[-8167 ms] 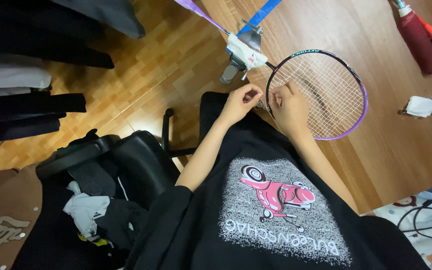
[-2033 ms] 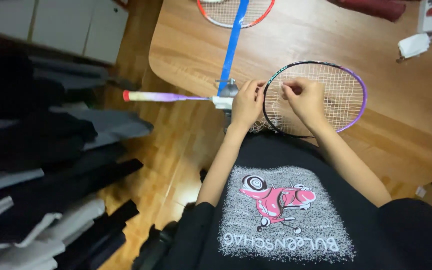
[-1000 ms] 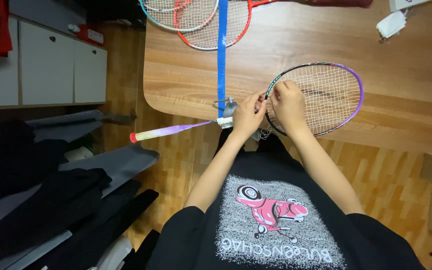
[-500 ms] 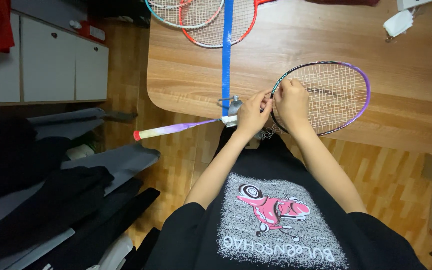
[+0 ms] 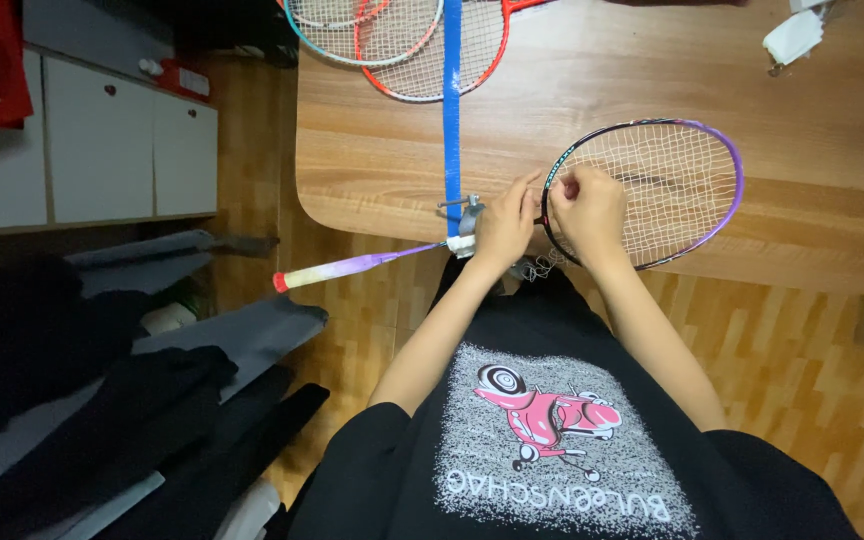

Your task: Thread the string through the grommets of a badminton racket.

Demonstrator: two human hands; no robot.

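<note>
- Fingers: your left hand curls over the near-left rim of the purple-and-black racket, fingertips pressed together at the frame where the head narrows toward the shaft. Your right hand lies on the string bed just inside that rim, its fingers bunched as if pinching a string; the pinch itself is too small to confirm.
- Position of the racket: its head rests on the wooden table near the front edge. Its shaft runs off that edge, and the pale handle with a red end cap hangs over the floor, to the left of the head.
- Long axis: from handle to head it runs left to right across your view, rising slightly toward the head. Both hands sit at the throat end of the head, almost touching each other.
- Governing relation: the worked strings lie directly beneath the right fingertips, and the left hand is the nearer to the shaft.
- Loose string: a small tangle hangs below the rim of the racket, just under your wrists.
- Clamp: a metal clamp stands on the table edge just left of the racket head, beside a strip of blue tape.
- Far side: two more rackets lie beyond the racket head, under the tape.
</note>
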